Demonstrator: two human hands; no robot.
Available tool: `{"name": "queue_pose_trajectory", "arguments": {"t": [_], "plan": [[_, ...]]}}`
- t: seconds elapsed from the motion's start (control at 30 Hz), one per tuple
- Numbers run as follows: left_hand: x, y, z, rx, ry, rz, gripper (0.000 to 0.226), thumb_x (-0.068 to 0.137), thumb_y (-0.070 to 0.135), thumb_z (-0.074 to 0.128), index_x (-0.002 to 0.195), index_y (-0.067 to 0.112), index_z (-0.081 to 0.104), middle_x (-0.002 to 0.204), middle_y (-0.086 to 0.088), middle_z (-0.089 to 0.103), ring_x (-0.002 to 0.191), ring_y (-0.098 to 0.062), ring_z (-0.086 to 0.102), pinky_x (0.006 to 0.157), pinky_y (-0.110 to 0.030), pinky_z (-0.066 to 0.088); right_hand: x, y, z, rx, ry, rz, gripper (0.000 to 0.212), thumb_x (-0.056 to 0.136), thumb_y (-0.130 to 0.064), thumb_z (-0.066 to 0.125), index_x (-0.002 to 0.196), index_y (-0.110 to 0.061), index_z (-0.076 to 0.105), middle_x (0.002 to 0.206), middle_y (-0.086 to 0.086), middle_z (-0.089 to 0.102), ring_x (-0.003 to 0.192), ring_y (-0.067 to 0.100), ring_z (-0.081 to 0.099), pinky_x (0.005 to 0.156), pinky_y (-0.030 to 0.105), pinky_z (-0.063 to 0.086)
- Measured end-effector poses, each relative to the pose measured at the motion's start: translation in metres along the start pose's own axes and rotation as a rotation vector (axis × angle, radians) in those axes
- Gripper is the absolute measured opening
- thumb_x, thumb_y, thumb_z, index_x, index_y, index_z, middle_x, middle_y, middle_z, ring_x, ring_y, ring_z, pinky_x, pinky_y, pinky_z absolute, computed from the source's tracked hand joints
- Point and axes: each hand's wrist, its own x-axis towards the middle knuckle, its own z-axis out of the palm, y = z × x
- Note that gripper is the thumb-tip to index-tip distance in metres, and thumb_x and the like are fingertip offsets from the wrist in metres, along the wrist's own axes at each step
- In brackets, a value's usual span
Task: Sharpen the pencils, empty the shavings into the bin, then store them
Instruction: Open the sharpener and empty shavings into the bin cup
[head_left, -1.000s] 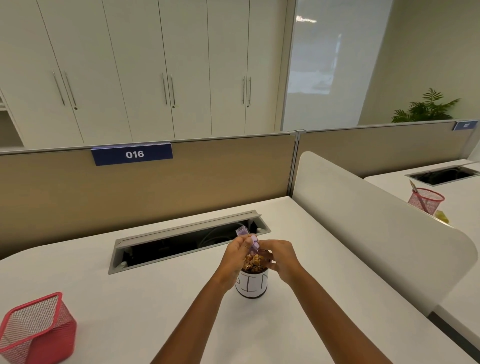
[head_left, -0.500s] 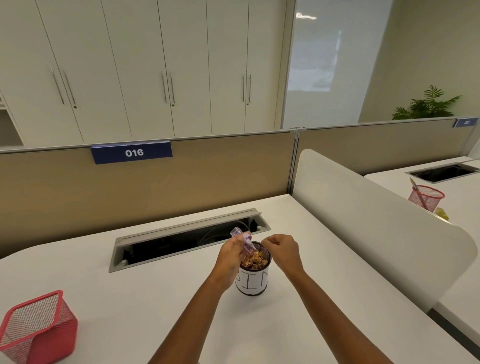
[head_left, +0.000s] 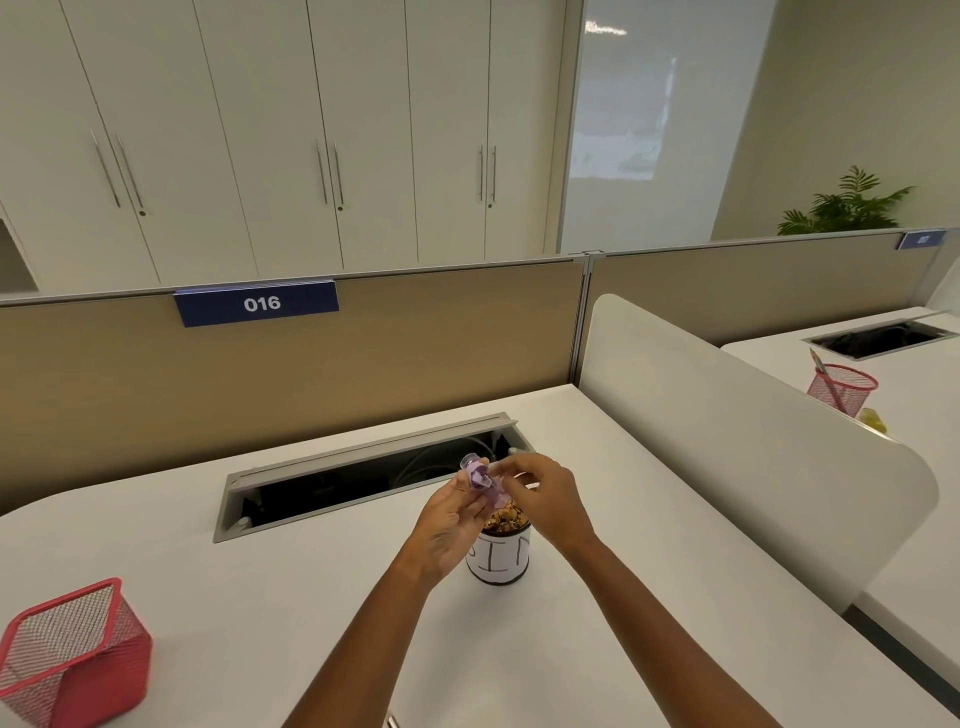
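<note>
Just above the small round white-labelled bin (head_left: 498, 558) of shavings on the white desk (head_left: 260, 597), the left hand (head_left: 447, 519) curls round a small purple plastic sharpener (head_left: 480, 478) while the right hand (head_left: 545, 493) pinches its far end with curled fingertips.

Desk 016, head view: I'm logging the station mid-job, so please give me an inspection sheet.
Surface: white desk top, matte.
Job's things: purple plastic pencil sharpener above small round white-labelled bin holding shavings; red square wire-mesh holder near left.
Clutter: nothing seen.
Grips: left hand holds the sharpener; right hand pinches it.
Cables: cable loops inside open grey desk hatch.
Surroundings: beige partition, blue 016 sign, round red mesh cup on neighbouring desk.
</note>
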Motion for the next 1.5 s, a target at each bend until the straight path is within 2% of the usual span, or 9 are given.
{"name": "queue_pose_trajectory", "arguments": {"t": [0.33, 0.57, 0.7, 0.8, 0.9, 1.0, 1.17, 1.33, 1.5], "plan": [[0.007, 0.002, 0.002, 0.112, -0.018, 0.074, 0.021, 0.095, 0.014, 0.044, 0.097, 0.008, 0.064, 0.087, -0.009, 0.070, 0.090, -0.022, 0.064, 0.076, -0.029, 0.053, -0.006, 0.008, -0.002, -0.328, -0.149, -0.160, 0.040, 0.093, -0.009, 0.050, 0.132, -0.018, 0.051, 0.137, 0.007, 0.047, 0.122, 0.021, 0.050, 0.098, 0.023, 0.045], [0.008, -0.003, 0.006, 0.603, 0.053, 0.228, 0.028, 0.096, 0.023, 0.042, 0.112, 0.006, 0.058, 0.108, -0.007, 0.057, 0.102, -0.020, 0.055, 0.089, -0.025, 0.043, -0.005, 0.004, 0.003, 0.026, -0.067, 0.189, 0.033, 0.089, -0.002, 0.051, 0.120, -0.005, 0.062, 0.124, 0.014, 0.063, 0.115, 0.025, 0.058, 0.091, 0.025, 0.044], [0.010, -0.001, 0.004, 0.925, 0.050, 0.339, 0.021, 0.092, 0.019, 0.051, 0.109, 0.007, 0.057, 0.122, -0.015, 0.055, 0.117, -0.026, 0.052, 0.091, -0.026, 0.046, -0.006, 0.010, -0.003, 0.009, 0.029, 0.107, 0.035, 0.088, -0.001, 0.057, 0.122, -0.006, 0.058, 0.124, 0.013, 0.061, 0.104, 0.018, 0.060, 0.085, 0.020, 0.048], [0.011, 0.000, 0.010, 0.982, 0.050, 0.353, 0.029, 0.087, 0.015, 0.059, 0.112, 0.000, 0.058, 0.122, -0.020, 0.055, 0.116, -0.029, 0.053, 0.097, -0.036, 0.047, -0.002, 0.006, -0.002, -0.059, -0.056, -0.029, 0.039, 0.089, -0.009, 0.060, 0.127, -0.010, 0.054, 0.127, 0.012, 0.058, 0.106, 0.018, 0.059, 0.089, 0.024, 0.052], [0.012, -0.002, 0.013, 0.970, 0.059, 0.349, 0.030, 0.086, 0.015, 0.061, 0.112, 0.000, 0.058, 0.117, -0.020, 0.059, 0.110, -0.027, 0.057, 0.082, -0.024, 0.050, 0.003, 0.005, 0.000, -0.198, -0.098, -0.068, 0.034, 0.090, -0.011, 0.058, 0.124, -0.010, 0.057, 0.125, 0.013, 0.055, 0.110, 0.024, 0.058, 0.093, 0.029, 0.052], [0.011, -0.003, 0.012, 0.991, 0.048, 0.340, 0.028, 0.086, 0.015, 0.061, 0.110, 0.000, 0.060, 0.112, -0.022, 0.062, 0.103, -0.026, 0.059, 0.077, -0.020, 0.049, 0.005, 0.006, 0.001, -0.249, -0.105, -0.062, 0.024, 0.088, -0.011, 0.058, 0.112, -0.006, 0.060, 0.115, 0.015, 0.060, 0.098, 0.025, 0.062, 0.086, 0.029, 0.054], [0.009, -0.004, 0.012, 1.088, 0.058, 0.391, 0.026, 0.090, 0.017, 0.055, 0.108, 0.001, 0.065, 0.112, -0.019, 0.064, 0.107, -0.028, 0.059, 0.089, -0.032, 0.048, 0.007, 0.010, 0.004, -0.221, -0.065, 0.002, 0.022, 0.083, -0.013, 0.063, 0.100, -0.002, 0.057, 0.101, 0.016, 0.065, 0.082, 0.020, 0.058, 0.071, 0.020, 0.046], [0.013, -0.007, 0.002, 1.262, 0.240, 0.449, 0.028, 0.092, 0.013, 0.052, 0.118, 0.007, 0.060, 0.131, -0.015, 0.044, 0.121, -0.024, 0.047, 0.091, -0.020, 0.038, 0.015, 0.013, 0.001, -0.103, -0.030, 0.128, 0.044, 0.084, -0.008, 0.060, 0.127, -0.004, 0.052, 0.117, 0.017, 0.063, 0.107, 0.029, 0.060, 0.085, 0.026, 0.047], [0.012, -0.009, -0.003, 1.306, 0.218, 0.419, 0.042, 0.085, -0.001, 0.058, 0.125, 0.011, 0.055, 0.135, -0.014, 0.040, 0.122, -0.025, 0.048, 0.089, -0.018, 0.043, 0.019, 0.016, 0.003, -0.121, -0.030, 0.169, 0.032, 0.086, -0.008, 0.059, 0.117, -0.001, 0.062, 0.122, 0.017, 0.062, 0.112, 0.027, 0.058, 0.092, 0.029, 0.047]]}}
